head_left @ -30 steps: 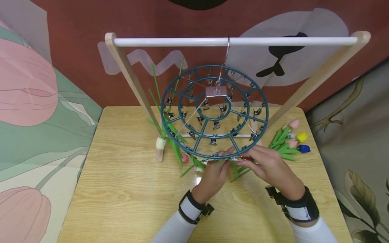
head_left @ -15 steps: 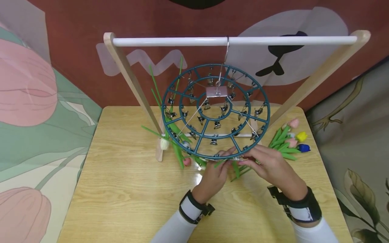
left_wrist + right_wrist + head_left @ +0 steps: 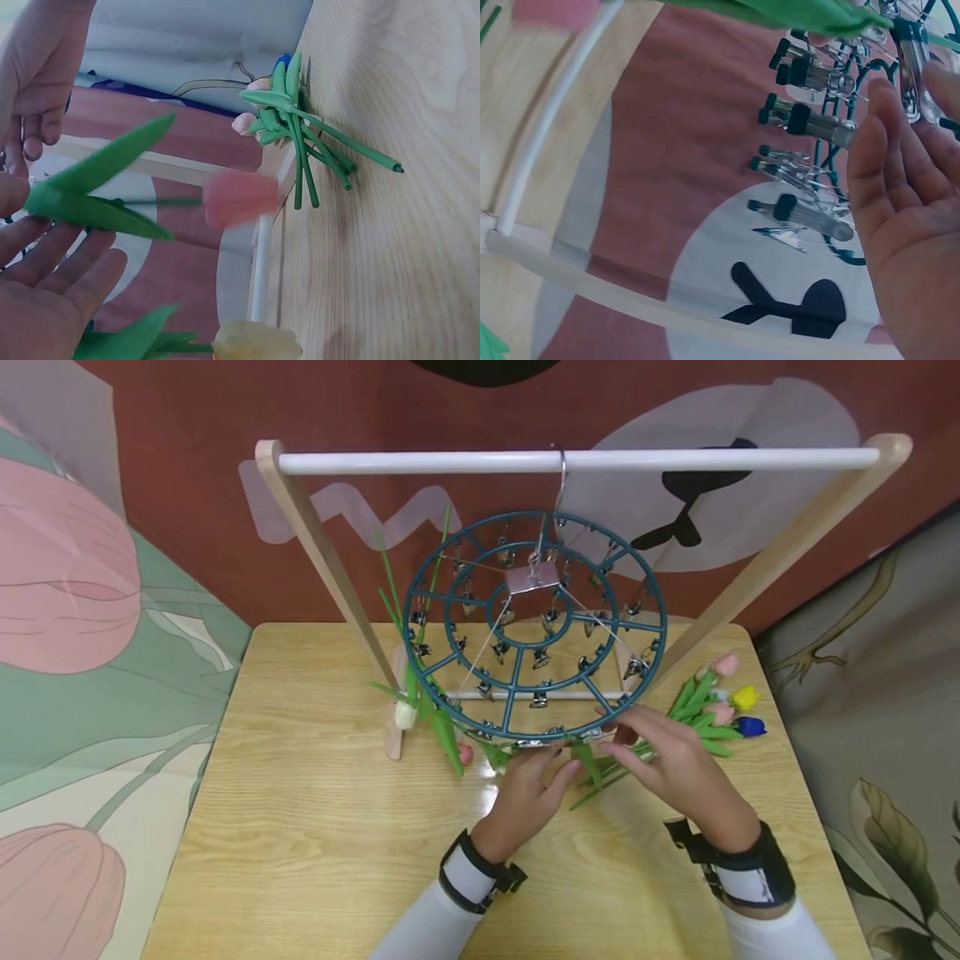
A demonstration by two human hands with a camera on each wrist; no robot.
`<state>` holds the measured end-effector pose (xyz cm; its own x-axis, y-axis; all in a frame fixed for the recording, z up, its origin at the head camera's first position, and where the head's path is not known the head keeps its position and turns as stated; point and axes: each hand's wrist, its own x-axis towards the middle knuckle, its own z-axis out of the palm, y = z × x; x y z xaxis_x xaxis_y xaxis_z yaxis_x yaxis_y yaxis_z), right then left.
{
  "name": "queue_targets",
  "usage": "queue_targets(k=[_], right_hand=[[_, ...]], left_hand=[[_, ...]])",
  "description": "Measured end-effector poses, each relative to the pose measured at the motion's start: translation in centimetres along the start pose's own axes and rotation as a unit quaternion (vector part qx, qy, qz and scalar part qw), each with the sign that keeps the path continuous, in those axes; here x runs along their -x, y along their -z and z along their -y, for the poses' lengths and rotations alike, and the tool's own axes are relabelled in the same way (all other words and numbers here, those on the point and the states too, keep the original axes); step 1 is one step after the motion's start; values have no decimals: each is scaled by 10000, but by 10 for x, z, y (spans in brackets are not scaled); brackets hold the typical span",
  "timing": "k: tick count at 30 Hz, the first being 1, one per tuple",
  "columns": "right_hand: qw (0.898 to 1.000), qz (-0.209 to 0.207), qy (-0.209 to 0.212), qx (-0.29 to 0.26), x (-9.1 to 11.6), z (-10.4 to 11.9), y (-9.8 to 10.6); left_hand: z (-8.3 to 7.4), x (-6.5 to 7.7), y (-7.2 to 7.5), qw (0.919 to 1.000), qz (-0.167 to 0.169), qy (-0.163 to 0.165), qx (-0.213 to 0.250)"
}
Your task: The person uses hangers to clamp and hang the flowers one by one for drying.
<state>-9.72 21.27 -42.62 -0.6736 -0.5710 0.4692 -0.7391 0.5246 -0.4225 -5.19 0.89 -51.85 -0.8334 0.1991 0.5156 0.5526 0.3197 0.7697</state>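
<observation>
A round blue-green clip hanger [image 3: 517, 668] hangs from a white rail, with metal clips around its rings. Below its near edge, my left hand [image 3: 525, 797] has its fingers spread and thumb apart. In the left wrist view those fingers lie loosely beside the green leaves [image 3: 97, 195] of a pink tulip [image 3: 241, 199] hanging head down. My right hand [image 3: 678, 768] is at the ring's near right edge, thumb and fingers apart around a metal clip [image 3: 913, 71]. That clip's dark tips meet the tulip's green stem. Whether the right fingertips touch the clip is unclear.
A white tulip [image 3: 406, 716] and another pink tulip [image 3: 465, 753] hang at the ring's left side. A bunch of loose tulips [image 3: 693, 706] lies on the table's right. Wooden posts [image 3: 322, 556] hold up the white rail [image 3: 450, 462].
My fingers have loosened and moved apart at the ring's near edge, where they were together around the clip and stem. The hanger has turned and tilted slightly, and the hanging tulips sway.
</observation>
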Motion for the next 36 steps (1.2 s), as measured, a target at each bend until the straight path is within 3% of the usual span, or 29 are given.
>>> queue_targets(k=[5, 15, 24, 30, 36], right_hand=[[9993, -203, -241, -192, 5, -9, 0], [9892, -217, -1129, -911, 11, -19, 4], [9896, -427, -1342, -297, 17, -34, 10], [9847, -626, -1627, 63, 16, -38, 23], [9888, -988, -1083, 264, 1, -45, 33]], left_hand=[[1, 2, 1, 9999, 34, -120, -104], [2, 7, 5, 9999, 94, 101, 81], [8, 14, 12, 9988, 179, 260, 371], [16, 18, 18, 9985, -66, 269, 465], [18, 17, 26, 9937, -808, 33, 776]])
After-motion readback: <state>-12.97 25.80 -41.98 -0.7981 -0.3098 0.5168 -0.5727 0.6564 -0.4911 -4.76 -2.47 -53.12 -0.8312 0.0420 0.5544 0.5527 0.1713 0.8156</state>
